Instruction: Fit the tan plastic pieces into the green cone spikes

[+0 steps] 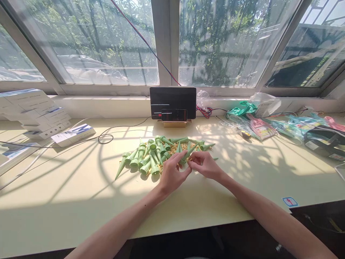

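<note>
My left hand (173,172) is closed around a green plastic cone-shaped spike (188,154), its tip slanting up and to the right. My right hand (205,164) meets it at the wide end, thumb and finger pinching a small tan piece (188,160), mostly covered by the fingers. Just beyond both hands lies a heap of similar green spikes (153,154), hollow and pointed, some with open ends facing me. Many small tan pieces (172,148) are scattered among them, partly hidden.
A black tablet (172,97) stands against the window sill, with a phone (174,115) before it. White boxes (35,111) are stacked at left near a loose cable (105,138). Plastic bags (258,126) and a black headset-like object (325,142) lie at right. The table's front edge is near my forearms.
</note>
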`<state>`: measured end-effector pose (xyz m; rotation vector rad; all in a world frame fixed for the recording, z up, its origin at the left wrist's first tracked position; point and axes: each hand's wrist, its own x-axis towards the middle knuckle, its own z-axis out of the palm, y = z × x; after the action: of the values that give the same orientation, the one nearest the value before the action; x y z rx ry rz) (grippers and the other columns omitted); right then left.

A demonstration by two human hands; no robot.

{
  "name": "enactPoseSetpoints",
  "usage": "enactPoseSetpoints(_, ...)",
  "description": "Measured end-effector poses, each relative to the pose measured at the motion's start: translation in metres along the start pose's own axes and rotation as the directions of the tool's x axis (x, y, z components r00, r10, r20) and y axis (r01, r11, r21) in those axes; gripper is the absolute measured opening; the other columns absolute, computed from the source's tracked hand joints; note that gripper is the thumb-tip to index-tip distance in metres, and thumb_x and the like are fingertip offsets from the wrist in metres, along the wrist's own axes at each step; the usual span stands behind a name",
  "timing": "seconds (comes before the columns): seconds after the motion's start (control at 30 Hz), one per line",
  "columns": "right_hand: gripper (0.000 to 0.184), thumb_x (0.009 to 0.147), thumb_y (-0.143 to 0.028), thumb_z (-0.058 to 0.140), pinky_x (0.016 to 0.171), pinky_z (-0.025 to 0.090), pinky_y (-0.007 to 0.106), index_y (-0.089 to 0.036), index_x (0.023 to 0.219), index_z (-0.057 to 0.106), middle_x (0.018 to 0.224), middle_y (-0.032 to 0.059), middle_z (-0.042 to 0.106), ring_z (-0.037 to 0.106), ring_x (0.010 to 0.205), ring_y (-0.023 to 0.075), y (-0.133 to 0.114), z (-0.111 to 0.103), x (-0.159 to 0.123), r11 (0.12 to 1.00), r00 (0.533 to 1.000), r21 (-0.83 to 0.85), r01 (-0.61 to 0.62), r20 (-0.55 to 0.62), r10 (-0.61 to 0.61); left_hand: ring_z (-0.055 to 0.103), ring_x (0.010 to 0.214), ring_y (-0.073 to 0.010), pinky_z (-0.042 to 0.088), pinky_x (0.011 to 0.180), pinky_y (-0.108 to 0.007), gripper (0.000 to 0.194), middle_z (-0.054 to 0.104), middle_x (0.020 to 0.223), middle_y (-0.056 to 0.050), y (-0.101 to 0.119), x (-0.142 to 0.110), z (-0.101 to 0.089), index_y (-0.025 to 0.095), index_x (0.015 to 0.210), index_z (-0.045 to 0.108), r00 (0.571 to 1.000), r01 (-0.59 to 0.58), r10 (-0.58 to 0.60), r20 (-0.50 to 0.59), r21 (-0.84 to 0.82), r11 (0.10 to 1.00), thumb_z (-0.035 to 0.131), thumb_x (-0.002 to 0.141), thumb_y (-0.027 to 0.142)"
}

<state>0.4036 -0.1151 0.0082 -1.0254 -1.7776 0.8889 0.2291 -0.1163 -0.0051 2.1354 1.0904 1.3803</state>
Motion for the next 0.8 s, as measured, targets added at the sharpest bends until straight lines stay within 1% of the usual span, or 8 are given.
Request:
enactPoseSetpoints(0.13,0.019,0.080,-0.021,0.063,0.052,0.026,0.025,-0.017,0.063,0.054,0.054,-0.0061,0.035,0.030,0.054,0.0088,-0.0032,0.0000,-0.0004,0.996,0.999,-0.069,0.051,-0.015,-0.052,0.057,0.057,-0.0070,0.053,0.054,-0.020,0.048,0.074,0.103,-0.004,-0.0008,-0.0005,0.0003,0.021,0.124,0.068,1.000,-0.014,0.014,0.005,0.005,1.000,0.069,0.076,0.015)
enactPoseSetpoints(0.23,0.018,0.079,-0.021,0.062,0.051,0.026,0.025,-0.017,0.064,0.055,0.054,-0.0058,0.036,0.031,0.053,0.0088,-0.0032,0.0003,0.0004,0.998,0.999,-0.052,0.038,-0.013,-0.039,0.058,0.057,-0.0075,0.052,0.053,-0.020,0.047,0.074,0.098,-0.004,0.0001,-0.0002,0.0002,0.020,0.124,0.067,1.000,-0.021,0.021,0.005,0.000,1.000,0.070,0.077,0.017)
enactPoseSetpoints(0.3,0.019,0.080,-0.024,0.062,0.051,0.027,0.025,-0.017,0.064,0.055,0.055,-0.0046,0.041,0.034,0.053,0.0092,-0.0030,0.0002,0.0012,1.000,1.000,-0.004,0.009,-0.008,-0.009,0.059,0.058,-0.0077,0.052,0.052,-0.020,0.045,0.074,0.098,-0.004,0.0013,0.0004,-0.0003,0.020,0.123,0.068,1.000,-0.024,0.024,-0.001,-0.007,1.000,0.070,0.078,0.018)
enactPoseSetpoints(0.43,0.031,0.084,-0.035,0.062,0.049,0.028,0.025,-0.018,0.061,0.053,0.054,-0.0033,0.045,0.038,0.051,0.0094,-0.0048,-0.0004,0.0032,0.982,0.996,0.171,-0.083,0.036,0.078,0.062,0.063,-0.0089,0.053,0.054,-0.019,0.041,0.074,0.103,-0.006,0.0045,0.0021,-0.0022,0.020,0.123,0.068,1.000,-0.025,0.025,0.006,-0.020,0.999,0.070,0.082,0.020)
enactPoseSetpoints(0.6,0.036,0.082,-0.043,0.066,0.047,0.022,0.025,-0.018,0.060,0.052,0.048,-0.0054,0.041,0.033,0.046,0.0078,-0.0048,0.0006,0.0051,0.917,0.981,0.350,-0.192,0.084,0.174,0.065,0.067,-0.0106,0.055,0.057,-0.021,0.039,0.074,0.110,-0.008,0.0058,0.0029,-0.0039,0.020,0.121,0.068,1.000,-0.010,0.010,0.006,-0.009,1.000,0.071,0.082,0.021)
enactPoseSetpoints(0.7,0.036,0.081,-0.045,0.068,0.046,0.020,0.025,-0.018,0.061,0.053,0.047,-0.0068,0.038,0.030,0.044,0.0071,-0.0011,0.0017,0.0061,0.875,0.975,0.431,-0.221,0.121,0.187,0.064,0.067,-0.0106,0.056,0.058,-0.022,0.040,0.073,0.110,-0.008,0.0056,0.0025,-0.0039,0.019,0.122,0.068,1.000,-0.017,0.017,0.007,-0.009,1.000,0.070,0.082,0.020)
enactPoseSetpoints(0.8,0.037,0.080,-0.045,0.069,0.046,0.018,0.025,-0.018,0.062,0.054,0.046,-0.0074,0.037,0.029,0.043,0.0065,0.0011,0.0016,0.0066,0.857,0.970,0.455,-0.241,0.147,0.195,0.063,0.064,-0.0098,0.056,0.058,-0.022,0.040,0.074,0.108,-0.007,0.0058,0.0024,-0.0035,0.018,0.121,0.068,1.000,-0.022,0.022,0.005,-0.006,1.000,0.070,0.082,0.020)
